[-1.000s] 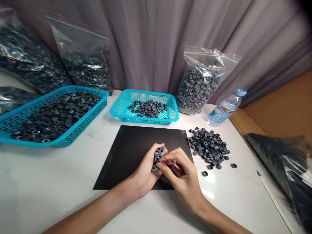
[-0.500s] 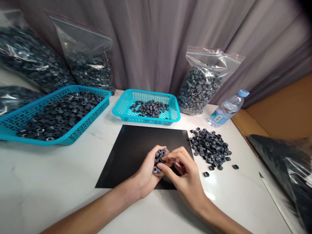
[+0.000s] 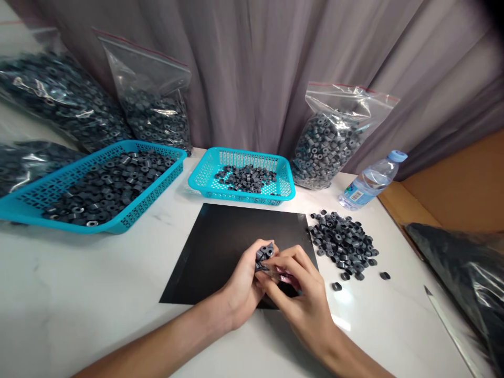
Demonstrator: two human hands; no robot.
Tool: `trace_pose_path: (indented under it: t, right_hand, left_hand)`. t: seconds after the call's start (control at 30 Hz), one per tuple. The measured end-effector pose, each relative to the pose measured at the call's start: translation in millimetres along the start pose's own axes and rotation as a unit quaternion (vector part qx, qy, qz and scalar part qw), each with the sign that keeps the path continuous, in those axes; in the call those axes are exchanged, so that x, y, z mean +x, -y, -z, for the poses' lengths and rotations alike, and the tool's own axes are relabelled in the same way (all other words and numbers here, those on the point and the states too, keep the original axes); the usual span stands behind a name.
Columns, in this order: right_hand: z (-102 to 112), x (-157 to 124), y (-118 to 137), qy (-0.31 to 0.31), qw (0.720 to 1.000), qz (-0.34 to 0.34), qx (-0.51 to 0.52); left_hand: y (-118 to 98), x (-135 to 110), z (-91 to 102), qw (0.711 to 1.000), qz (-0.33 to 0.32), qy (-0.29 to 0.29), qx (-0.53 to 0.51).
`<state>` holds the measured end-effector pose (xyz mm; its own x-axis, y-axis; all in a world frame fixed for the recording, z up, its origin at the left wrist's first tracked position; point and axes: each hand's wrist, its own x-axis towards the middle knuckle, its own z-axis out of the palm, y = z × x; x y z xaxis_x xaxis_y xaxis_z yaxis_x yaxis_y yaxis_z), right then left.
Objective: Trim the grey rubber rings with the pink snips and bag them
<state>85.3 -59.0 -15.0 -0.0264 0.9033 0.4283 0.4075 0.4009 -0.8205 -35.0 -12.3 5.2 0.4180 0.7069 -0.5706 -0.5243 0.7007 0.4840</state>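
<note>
My left hand [image 3: 246, 283] is closed round a small handful of grey ring-shaped parts [image 3: 264, 254], held just above the near edge of a black mat [image 3: 220, 241]. My right hand [image 3: 303, 294] is pinched on a thin pinkish tool [image 3: 284, 272] whose tip meets the parts in the left hand. A loose pile of the same grey rings [image 3: 344, 244] lies on the white table to the right of the mat.
A small turquoise basket [image 3: 283, 176] with rings stands behind the mat, a larger one [image 3: 157, 197] at left. Clear zip bags of rings [image 3: 326, 142] lean on the curtain. A water bottle [image 3: 370, 181] lies at right, beside a dark bag [image 3: 464, 268] and a knife-like blade [image 3: 449, 325].
Both hands stayed together over the mat's near edge, working the tool against the held rings; the view shifted slightly, so everything sits a little lower and further right in the picture.
</note>
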Motion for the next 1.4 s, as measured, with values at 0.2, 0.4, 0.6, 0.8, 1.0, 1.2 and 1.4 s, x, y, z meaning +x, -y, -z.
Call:
trace_pose_path:
  t: [0.2, 0.4, 0.6, 0.8, 1.0, 1.2, 1.4]
  right_hand:
    - [-2, -2, -6, -0.006, 1.0, -0.009, 0.015]
    - [1, 0, -5, 0.021, 0.987, -0.086, 0.132]
    - [9, 9, -10, -0.018, 0.974, -0.135, 0.182]
    - [9, 9, -12, 0.017, 0.987, -0.105, 0.117]
    - [9, 6, -12, 0.015, 0.995, -0.059, 0.085]
    - [11, 9, -9, -0.005, 0.997, -0.06, 0.048]
    - [13, 11, -8, -0.014, 0.996, -0.07, 0.045]
  left_hand:
    - [1, 0, -1.8, 1.0, 0.015, -0.014, -0.007]
    - [-1, 0, 0.2, 1.0, 0.016, 0.012, -0.013]
    - [-6, 7, 5.7, 0.998, 0.037, 0.049, -0.024]
    - [-8, 6, 6.6, 0.996, 0.054, 0.065, -0.025]
    - [-9, 4, 5.9, 0.995, 0.068, 0.069, -0.03]
    - [-10, 7, 8.3, 0.994, 0.077, 0.073, -0.035]
    - [-13, 10, 8.0, 0.993, 0.084, 0.08, -0.021]
